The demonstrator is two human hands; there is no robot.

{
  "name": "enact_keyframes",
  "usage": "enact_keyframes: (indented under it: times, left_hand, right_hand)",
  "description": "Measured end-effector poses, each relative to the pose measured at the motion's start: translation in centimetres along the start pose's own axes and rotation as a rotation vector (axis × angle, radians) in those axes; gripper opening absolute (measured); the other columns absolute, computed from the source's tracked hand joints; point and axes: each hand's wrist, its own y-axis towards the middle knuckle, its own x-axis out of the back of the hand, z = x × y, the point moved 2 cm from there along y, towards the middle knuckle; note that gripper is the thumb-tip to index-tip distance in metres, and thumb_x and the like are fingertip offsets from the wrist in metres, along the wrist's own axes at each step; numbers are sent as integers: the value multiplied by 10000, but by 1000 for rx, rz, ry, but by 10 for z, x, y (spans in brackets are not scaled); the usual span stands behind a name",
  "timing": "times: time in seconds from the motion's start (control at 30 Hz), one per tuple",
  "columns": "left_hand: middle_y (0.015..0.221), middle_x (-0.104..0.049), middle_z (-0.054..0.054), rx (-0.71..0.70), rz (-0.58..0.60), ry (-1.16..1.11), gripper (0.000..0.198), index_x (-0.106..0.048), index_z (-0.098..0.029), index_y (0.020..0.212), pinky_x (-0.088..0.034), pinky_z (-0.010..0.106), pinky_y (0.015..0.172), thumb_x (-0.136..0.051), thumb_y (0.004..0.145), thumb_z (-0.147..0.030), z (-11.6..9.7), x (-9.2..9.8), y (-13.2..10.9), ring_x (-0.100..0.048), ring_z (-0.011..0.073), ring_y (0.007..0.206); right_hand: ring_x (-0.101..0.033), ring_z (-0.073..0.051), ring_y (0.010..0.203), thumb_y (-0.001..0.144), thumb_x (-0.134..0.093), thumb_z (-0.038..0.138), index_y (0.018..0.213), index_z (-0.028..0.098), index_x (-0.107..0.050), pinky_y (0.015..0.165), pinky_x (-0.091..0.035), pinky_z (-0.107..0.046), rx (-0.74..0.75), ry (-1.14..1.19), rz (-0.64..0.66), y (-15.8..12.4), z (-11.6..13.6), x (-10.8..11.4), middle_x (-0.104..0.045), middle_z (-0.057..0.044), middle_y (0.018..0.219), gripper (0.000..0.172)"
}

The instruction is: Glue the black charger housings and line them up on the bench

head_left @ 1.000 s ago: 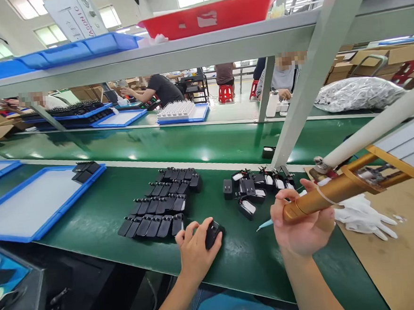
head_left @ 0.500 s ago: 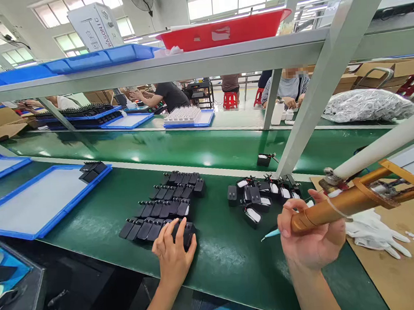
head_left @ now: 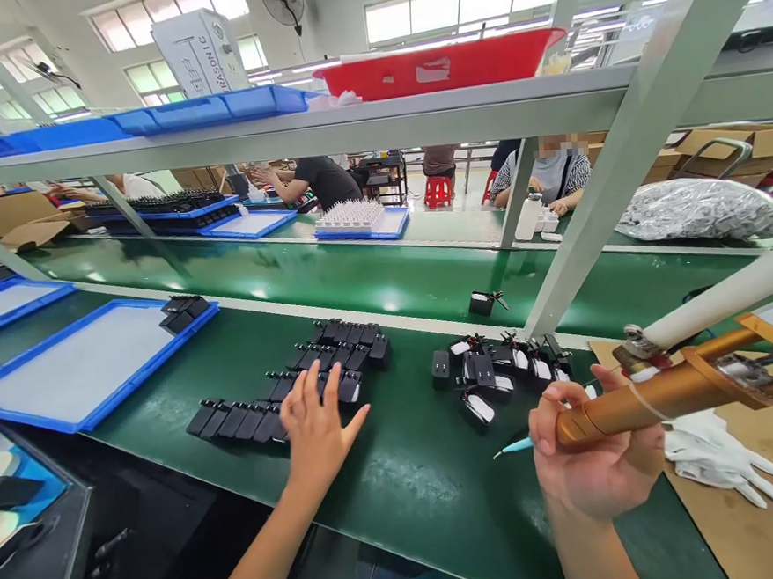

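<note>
My left hand, fingers spread, is over the right end of the front row of black blocks on the green bench; it holds nothing that I can see. More rows of black blocks lie behind it. At the right, my right hand is closed around a thin tool with a light-blue body and pointed tip. A copper-coloured cylinder passes in front of that hand. Left of it lies a loose cluster of black cases with white labels and wires.
A blue-rimmed white tray holds a few black blocks at the left. One black case sits on the green strip behind. White gloves lie on cardboard at the right. A slanted metal post crosses the view; people sit beyond.
The front row of blocks has shifted left. My left hand has lifted and spread its fingers, moving away from the dark block at the row's end. My right hand still holds the tool.
</note>
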Motion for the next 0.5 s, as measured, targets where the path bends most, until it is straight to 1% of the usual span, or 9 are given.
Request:
enact_keyframes:
  times: [0.07,0.13,0.2,0.33,0.4,0.5]
  left_hand:
    - [1483,-319,210,-43,55,27,611,-395,-157,1415,-225,544,1058,-555,868,-376,-13,-5,15,-290,369,1351]
    - [1503,-286,207,-54,104,61,609,-370,-176,1433,-217,551,1062,-551,861,-278,-18,-9,24,-276,369,1363]
    - [1510,-273,205,-43,137,89,623,-366,-185,1436,-214,556,1065,-547,840,-208,-16,-11,27,-271,372,1367]
    - [1504,-280,206,14,156,161,625,-364,-173,1438,-229,552,1061,-515,832,-154,2,-8,23,-280,377,1359]
    - [1498,-281,217,32,168,192,653,-341,-162,1448,-232,560,1057,-537,825,-172,10,-8,25,-279,389,1353]
    - [1476,-300,241,9,198,169,728,-311,-143,1460,-223,581,1054,-600,818,-332,13,-12,39,-270,410,1348]
  right_hand:
    - [-426,-114,272,754,-466,628,1080,241,-560,313,-281,-245,7,-6,-6,0,0,1,-681,-18,698,514]
    - [-417,-114,266,752,-455,639,1080,239,-559,310,-275,-248,14,-11,-8,1,-1,1,-680,-16,694,527]
    - [-414,-115,264,750,-448,647,1078,242,-557,310,-277,-252,16,-12,-5,1,-2,2,-683,-15,701,532]
    - [-413,-114,265,753,-456,629,1068,242,-560,313,-278,-253,14,-15,-6,1,-2,0,-684,-14,702,509]
    - [-409,-112,263,751,-462,626,1065,241,-564,311,-274,-249,16,-13,-13,1,-1,0,-681,-11,696,507]
    - [-417,-115,268,753,-459,638,1069,244,-565,310,-281,-250,2,-6,-7,0,-1,1,-680,-11,697,517]
